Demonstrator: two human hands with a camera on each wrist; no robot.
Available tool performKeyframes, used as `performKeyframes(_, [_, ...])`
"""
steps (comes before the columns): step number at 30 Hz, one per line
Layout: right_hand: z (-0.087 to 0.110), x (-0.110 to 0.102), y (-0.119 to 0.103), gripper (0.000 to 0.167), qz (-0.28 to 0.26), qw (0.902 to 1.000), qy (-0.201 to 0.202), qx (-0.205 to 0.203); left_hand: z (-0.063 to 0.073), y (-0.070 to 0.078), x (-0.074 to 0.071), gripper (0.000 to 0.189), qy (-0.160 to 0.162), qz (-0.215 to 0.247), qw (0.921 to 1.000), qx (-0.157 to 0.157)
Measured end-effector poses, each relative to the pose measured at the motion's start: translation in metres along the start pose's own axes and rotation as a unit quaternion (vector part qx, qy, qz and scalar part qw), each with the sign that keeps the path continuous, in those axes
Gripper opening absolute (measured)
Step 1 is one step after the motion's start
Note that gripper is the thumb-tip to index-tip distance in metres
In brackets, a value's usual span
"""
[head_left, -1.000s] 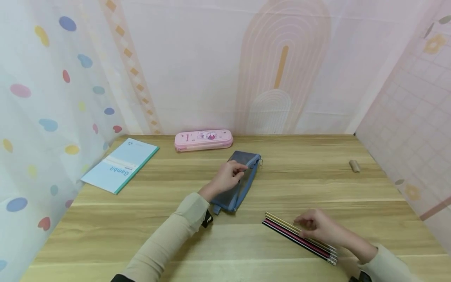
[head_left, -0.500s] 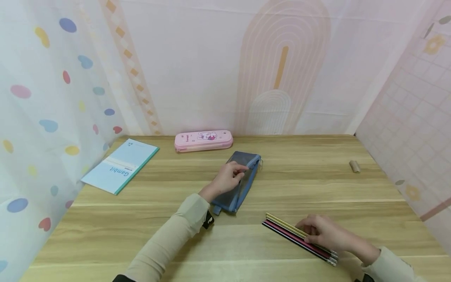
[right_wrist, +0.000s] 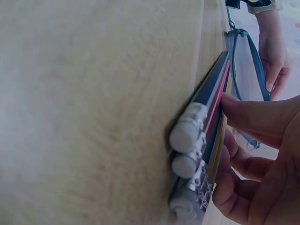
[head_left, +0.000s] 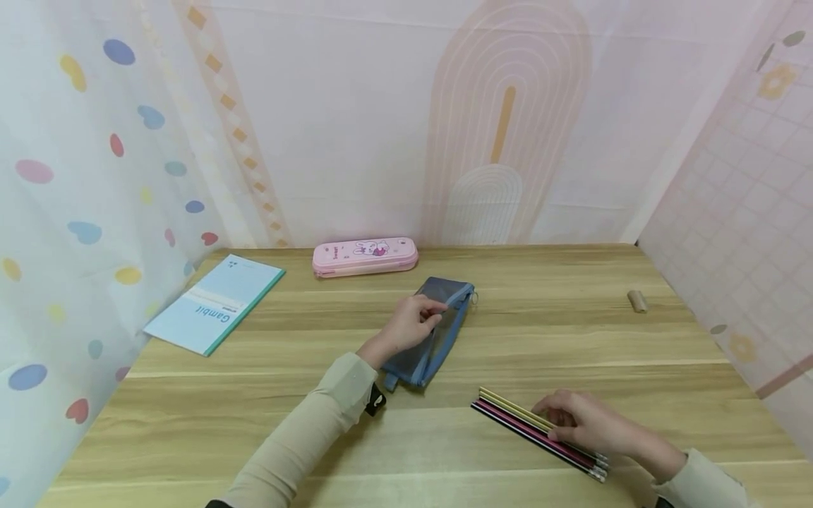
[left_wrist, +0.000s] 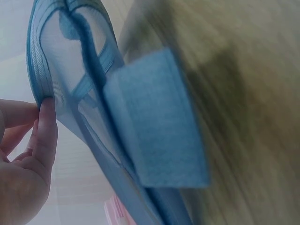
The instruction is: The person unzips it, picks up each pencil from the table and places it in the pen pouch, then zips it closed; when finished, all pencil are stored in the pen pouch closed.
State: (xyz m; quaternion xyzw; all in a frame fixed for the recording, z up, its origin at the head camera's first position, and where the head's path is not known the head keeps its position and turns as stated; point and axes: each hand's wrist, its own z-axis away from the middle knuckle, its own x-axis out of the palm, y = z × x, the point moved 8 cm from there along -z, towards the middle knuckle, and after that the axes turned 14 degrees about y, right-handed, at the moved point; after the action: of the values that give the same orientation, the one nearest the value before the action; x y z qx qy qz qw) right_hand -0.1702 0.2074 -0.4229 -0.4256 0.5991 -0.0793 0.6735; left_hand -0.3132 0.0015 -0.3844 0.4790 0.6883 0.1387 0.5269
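Observation:
In the head view, a blue mesh zip pouch [head_left: 452, 339] lies on the table with its zip side parted. My left hand [head_left: 406, 326] pinches the pouch's upper edge between thumb and fingers; the left wrist view shows that edge lifted, the mouth gaping and a fabric tab [left_wrist: 154, 122] close by. Several pencils [head_left: 508, 418], gold, red and black striped, lie side by side at the front right. Over them is my right hand [head_left: 587, 423], its thumb on the near side and curled fingers on the far side, pinching at the gold ones. White erasers [right_wrist: 183, 136] cap their near ends.
A pink pencil case [head_left: 365, 257] with a rabbit print stands at the back. To the left lies a light blue notebook [head_left: 216, 303]. A small brown cylinder [head_left: 638, 301] rests far right. Printed curtains [head_left: 356, 127] border the table [head_left: 286, 381].
My right hand has come down onto the pencils, and its thumb and fingers have closed in on them. The left hand keeps its pinch on the pouch.

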Motion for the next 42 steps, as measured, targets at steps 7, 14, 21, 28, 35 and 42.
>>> performKeyframes(7, [0.006, 0.001, -0.006, 0.031, 0.030, 0.9991, 0.030, 0.002, 0.002, 0.002, 0.000, 0.021, 0.002, -0.012, 0.9997, 0.019])
performKeyframes(14, [0.007, 0.003, -0.002, 0.031, -0.010, 0.9987, 0.035, 0.036, 0.004, 0.000, 0.001, 0.021, -0.004, -0.011, 0.9999, 0.009])
performKeyframes(21, [0.007, 0.001, 0.004, 0.028, -0.043, 0.9969, 0.050, 0.042, 0.005, 0.001, 0.000, 0.021, -0.005, -0.008, 1.0000, 0.002])
performKeyframes(28, [-0.001, -0.009, 0.001, 0.032, -0.093, 0.9931, 0.060, 0.039, 0.005, 0.002, -0.004, 0.022, -0.003, -0.001, 0.9999, -0.011])
performKeyframes(35, [-0.032, -0.026, -0.010, 0.036, -0.116, 0.9812, 0.147, 0.048, 0.001, 0.003, -0.009, 0.021, 0.010, -0.009, 0.9999, -0.008])
performKeyframes(42, [-0.056, -0.023, -0.009, 0.039, -0.169, 0.9595, 0.199, 0.104, 0.000, 0.002, -0.009, 0.020, 0.018, -0.006, 0.9998, -0.009])
